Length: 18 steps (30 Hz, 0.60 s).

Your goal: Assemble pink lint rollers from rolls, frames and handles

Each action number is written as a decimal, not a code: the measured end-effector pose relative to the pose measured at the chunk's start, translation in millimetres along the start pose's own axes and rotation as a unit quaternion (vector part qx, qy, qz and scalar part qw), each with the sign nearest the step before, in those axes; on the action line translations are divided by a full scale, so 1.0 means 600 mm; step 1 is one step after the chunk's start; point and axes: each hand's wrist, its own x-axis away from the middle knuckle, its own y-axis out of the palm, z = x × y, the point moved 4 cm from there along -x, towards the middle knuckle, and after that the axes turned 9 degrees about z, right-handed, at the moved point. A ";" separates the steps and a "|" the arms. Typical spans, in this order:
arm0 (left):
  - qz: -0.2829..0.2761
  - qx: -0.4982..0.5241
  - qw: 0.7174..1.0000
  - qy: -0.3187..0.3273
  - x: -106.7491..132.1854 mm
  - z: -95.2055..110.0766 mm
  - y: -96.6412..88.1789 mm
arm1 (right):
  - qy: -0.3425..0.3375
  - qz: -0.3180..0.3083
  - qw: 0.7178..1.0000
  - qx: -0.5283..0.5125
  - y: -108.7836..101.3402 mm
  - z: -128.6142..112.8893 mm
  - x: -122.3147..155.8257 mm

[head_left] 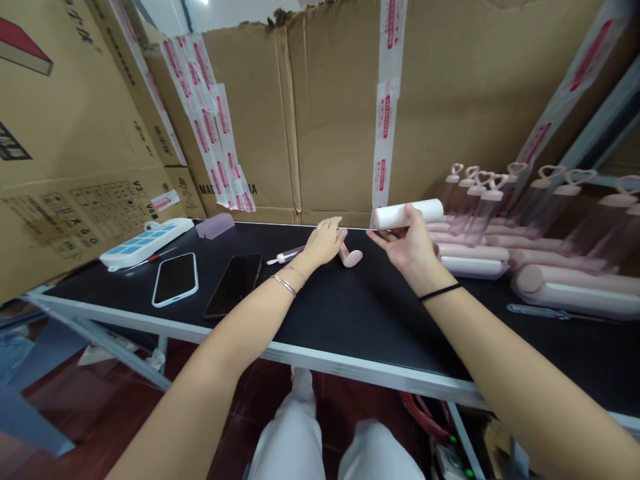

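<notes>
My right hand (407, 243) holds a white cylindrical roll (407, 214) above the black table (350, 320), fingers curled around it. My left hand (324, 243) rests on the table with its fingers closed on a pink handle piece (350, 257). A thin pink-and-clear tool (286, 255) lies just left of that hand. I wear bracelets on the left wrist and a black band on the right.
Two phones (176, 279) (234, 285) lie at the left, beside a blue-and-white tray (145, 243) and a small translucent block (215, 225). Several pink rollers with heart-shaped handles (500, 220) are stacked at the right. Cardboard boxes (340, 113) wall the back.
</notes>
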 end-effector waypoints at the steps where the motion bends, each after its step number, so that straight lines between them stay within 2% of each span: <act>1: -0.026 -0.023 0.999 0.008 -0.001 -0.005 0.006 | -0.006 0.019 1.000 -0.003 -0.005 -0.003 -0.006; 2: -0.041 -0.036 0.998 0.003 -0.002 -0.011 0.011 | -0.011 0.035 0.999 -0.001 -0.009 -0.004 -0.011; 6: -0.100 -0.048 0.990 -0.085 -0.010 -0.034 0.028 | -0.019 0.067 0.996 0.061 -0.019 0.005 -0.021; 9: -0.179 -0.092 0.977 -0.072 -0.009 -0.045 0.042 | -0.024 0.062 0.991 0.116 -0.021 0.013 -0.024; 11: -0.188 -0.113 0.973 -0.070 -0.008 -0.051 0.045 | -0.030 0.047 0.987 0.148 -0.021 0.018 -0.030; 13: -0.162 -0.126 0.976 -0.073 -0.008 -0.055 0.042 | -0.049 0.023 0.980 0.189 -0.020 0.021 -0.037; 16: -0.153 -0.145 0.976 -0.057 -0.006 -0.051 0.037 | -0.117 -0.022 0.952 0.282 -0.021 0.018 -0.045; 18: -0.159 -0.139 0.975 -0.069 -0.005 -0.049 0.035 | -0.192 -0.054 0.899 0.390 -0.021 0.010 -0.046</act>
